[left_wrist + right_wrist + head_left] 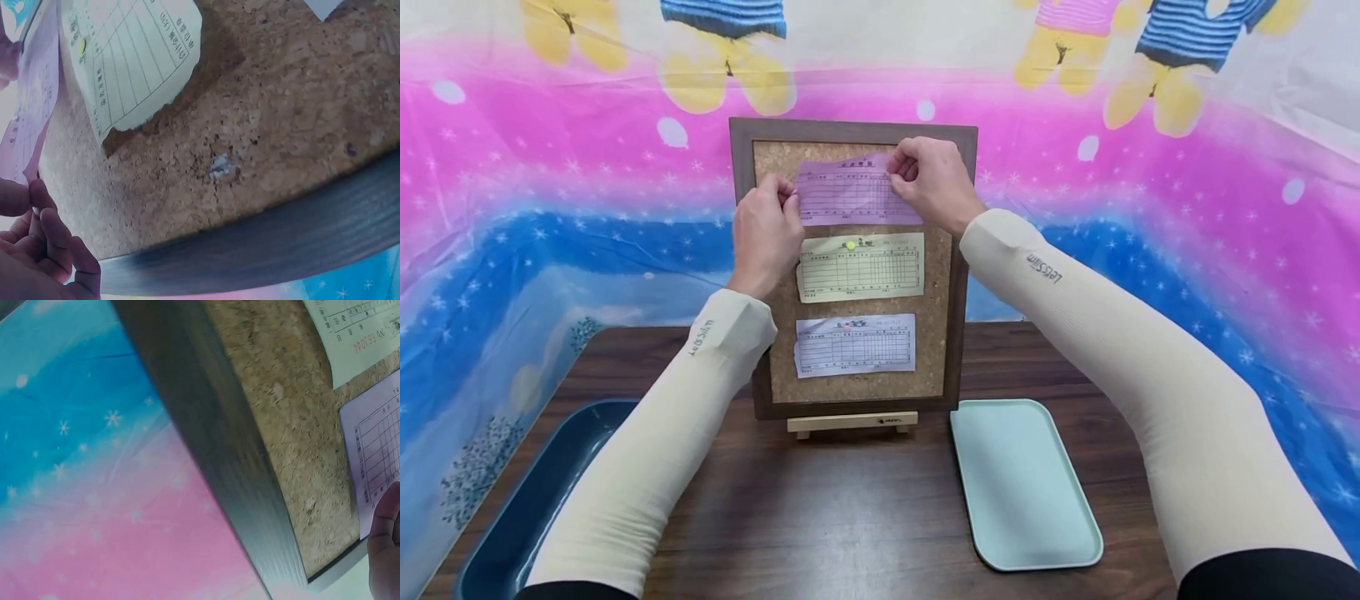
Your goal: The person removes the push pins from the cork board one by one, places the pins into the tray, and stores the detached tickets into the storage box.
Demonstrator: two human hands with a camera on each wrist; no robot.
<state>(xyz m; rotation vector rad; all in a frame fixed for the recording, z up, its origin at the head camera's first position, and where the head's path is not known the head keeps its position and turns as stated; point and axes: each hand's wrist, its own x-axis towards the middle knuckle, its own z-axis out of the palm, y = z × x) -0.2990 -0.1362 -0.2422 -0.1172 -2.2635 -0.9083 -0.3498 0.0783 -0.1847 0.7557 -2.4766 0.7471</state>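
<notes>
Both hands hold a pink printed receipt slip [844,193] against the top of a framed cork board [859,307]. My left hand [767,229] pinches its left edge between thumb and fingertips; the left wrist view shows that pinch at the slip's corner. At the upper right corner, my right hand [934,179] grips the slip with curled fingers. Below it a pale green slip [861,275] hangs by a yellow-green pin [851,245]. Lower still is a whitish-lilac slip [855,350] with a small pinkish pin [847,327]. The left wrist view shows the green slip's torn edge standing off the cork.
The board leans on a small wooden easel [852,423] on a dark wood table [820,517]. A pale mint tray [1030,487] lies right of it, and a dark blue tray [561,467] sits at the left, partly behind my left sleeve. A patterned cloth [625,150] hangs behind.
</notes>
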